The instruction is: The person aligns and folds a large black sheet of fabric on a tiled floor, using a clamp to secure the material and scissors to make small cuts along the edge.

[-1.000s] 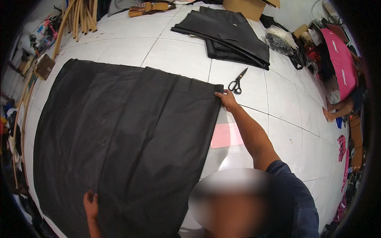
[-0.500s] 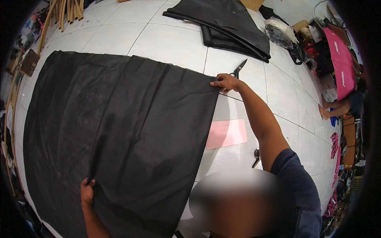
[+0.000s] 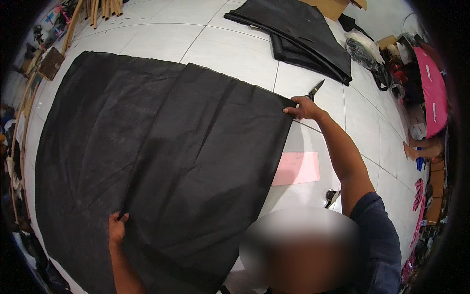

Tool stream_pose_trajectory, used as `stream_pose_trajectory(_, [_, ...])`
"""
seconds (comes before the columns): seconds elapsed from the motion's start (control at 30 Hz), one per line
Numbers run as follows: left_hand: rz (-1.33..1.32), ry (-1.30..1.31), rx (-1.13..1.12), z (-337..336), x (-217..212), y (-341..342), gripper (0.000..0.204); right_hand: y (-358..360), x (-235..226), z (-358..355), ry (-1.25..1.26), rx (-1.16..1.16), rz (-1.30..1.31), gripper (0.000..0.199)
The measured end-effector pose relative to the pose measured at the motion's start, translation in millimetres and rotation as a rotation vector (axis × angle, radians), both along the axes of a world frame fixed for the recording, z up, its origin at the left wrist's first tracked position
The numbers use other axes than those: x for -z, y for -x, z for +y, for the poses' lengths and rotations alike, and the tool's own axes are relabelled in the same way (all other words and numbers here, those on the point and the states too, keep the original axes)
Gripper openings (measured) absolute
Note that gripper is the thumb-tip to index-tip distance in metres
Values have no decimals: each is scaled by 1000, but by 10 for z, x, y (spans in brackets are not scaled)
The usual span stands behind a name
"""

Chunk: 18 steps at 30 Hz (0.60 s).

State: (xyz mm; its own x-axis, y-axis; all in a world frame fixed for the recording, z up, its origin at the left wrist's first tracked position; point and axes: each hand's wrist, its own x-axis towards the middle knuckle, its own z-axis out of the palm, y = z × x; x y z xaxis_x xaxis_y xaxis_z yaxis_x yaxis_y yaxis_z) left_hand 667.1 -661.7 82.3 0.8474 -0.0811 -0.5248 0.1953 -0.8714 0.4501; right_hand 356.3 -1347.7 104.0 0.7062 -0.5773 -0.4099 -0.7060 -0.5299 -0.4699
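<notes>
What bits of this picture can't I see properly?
All in the head view:
Scissors: handles mostly hidden by the right hand.
Held cloth: near end cut off by the lower edge.
Poles: tops cut off by the upper edge.
Shiny thing: too small to tell what it is.

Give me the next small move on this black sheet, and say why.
Perhaps ease the black sheet gently leftward with the left hand while the right hand holds its corner. The left hand is at a long fold, the right pinches the corner, and creases show between them, so light tension might smooth it.
</notes>
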Motion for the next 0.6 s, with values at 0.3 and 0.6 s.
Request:
stream_pose_trajectory(0.3, [101, 120, -56, -210, -217, 47, 51, 106, 128, 61, 35, 149, -34, 48])
stream_pose_trajectory(0.6, [127, 96, -72, -23, 77, -129, 59, 144, 97, -1, -223, 259, -99, 50])
